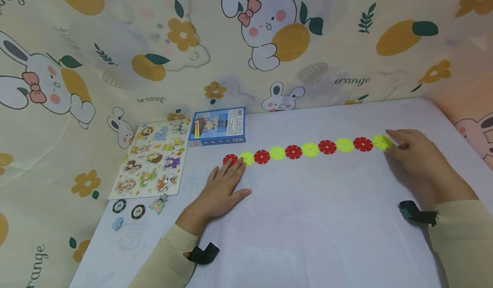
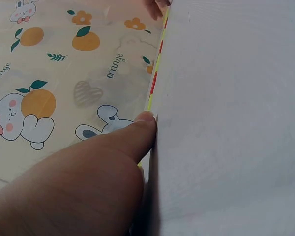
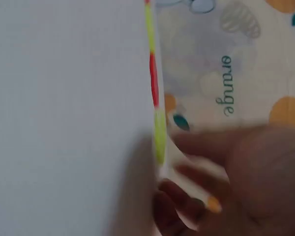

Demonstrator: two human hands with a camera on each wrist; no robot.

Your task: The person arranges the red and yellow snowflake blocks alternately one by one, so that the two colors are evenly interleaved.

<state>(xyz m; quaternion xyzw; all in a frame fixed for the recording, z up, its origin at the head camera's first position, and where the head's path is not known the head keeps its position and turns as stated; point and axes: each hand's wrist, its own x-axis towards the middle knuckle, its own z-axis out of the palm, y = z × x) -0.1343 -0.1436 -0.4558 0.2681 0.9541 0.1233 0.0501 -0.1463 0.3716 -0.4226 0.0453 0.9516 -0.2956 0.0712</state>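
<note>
A row of red and yellow-green notched plastic discs [image 1: 293,152], shaped like flowers, lies across the white table in alternating colours. My left hand [image 1: 221,194] rests palm down at the row's left end, its straight fingertips over a red disc [image 1: 230,158] and the yellow-green disc beside it. At the other end, my right hand [image 1: 420,153] is beside the last yellow-green disc [image 1: 381,142], its index finger reaching to that disc's edge. The right wrist view shows this hand [image 3: 226,172] blurred, with thumb and fingers apart and no disc plainly between them.
Behind the left hand stand a blue box [image 1: 217,126] and a board of animal pictures [image 1: 152,157]. Two round black-rimmed chips [image 1: 138,212], a small blue piece [image 1: 117,224] and a pastel figure [image 1: 158,204] lie at the left. A patterned cloth [image 1: 231,82] borders the table's back.
</note>
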